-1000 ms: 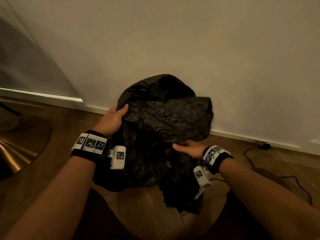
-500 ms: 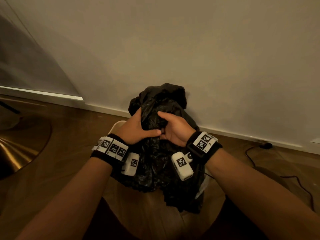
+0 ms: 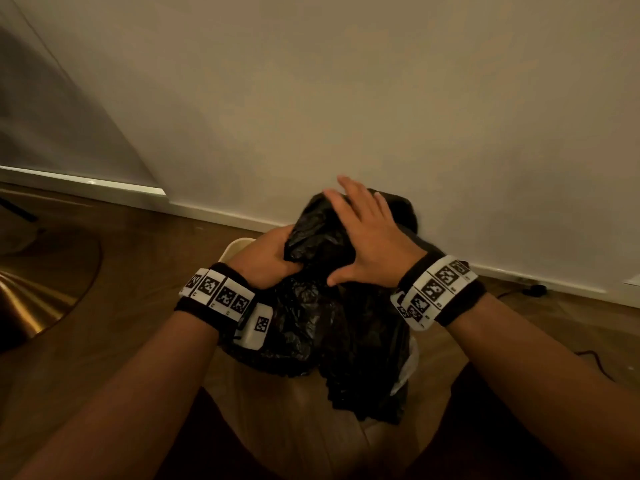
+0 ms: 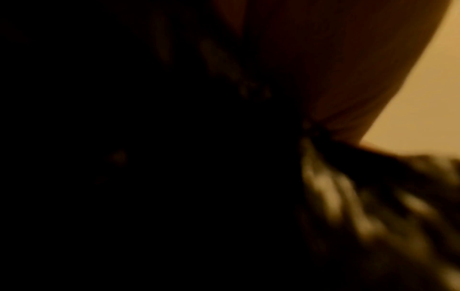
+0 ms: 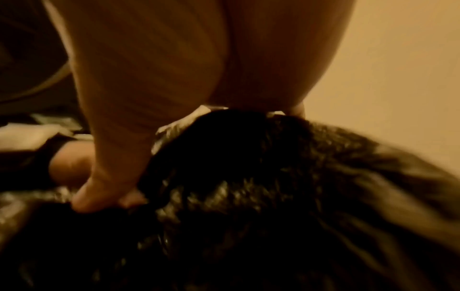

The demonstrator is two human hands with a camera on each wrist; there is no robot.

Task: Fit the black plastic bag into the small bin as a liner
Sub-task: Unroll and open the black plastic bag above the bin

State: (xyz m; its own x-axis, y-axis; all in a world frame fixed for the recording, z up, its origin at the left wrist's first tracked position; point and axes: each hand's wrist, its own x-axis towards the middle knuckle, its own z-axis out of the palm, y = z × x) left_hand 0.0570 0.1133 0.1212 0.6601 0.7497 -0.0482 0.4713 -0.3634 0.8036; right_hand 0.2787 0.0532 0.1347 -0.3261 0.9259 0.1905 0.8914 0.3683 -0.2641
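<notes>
A crumpled black plastic bag [image 3: 332, 327] is bunched over the small pale bin [image 3: 234, 247], of which only a bit of rim shows at the left. My left hand [image 3: 268, 259] grips a fold of the bag at its left side. My right hand [image 3: 367, 233] lies flat on top of the bag with its fingers spread and straight. The right wrist view shows that palm pressing on the glossy bag [image 5: 273, 196]. In the dark, blurred left wrist view only a patch of the bag [image 4: 373, 206] can be made out.
A white wall with a skirting board [image 3: 221, 216] stands right behind the bin. A round brass-coloured base [image 3: 38, 292] lies on the wooden floor at the left. A dark cable [image 3: 533, 291] runs along the floor at the right.
The billowed bag has been gathered and squashed down. My right hand let go of its pinch and moved up onto the top, flat. The left hand kept its grip and sank lower.
</notes>
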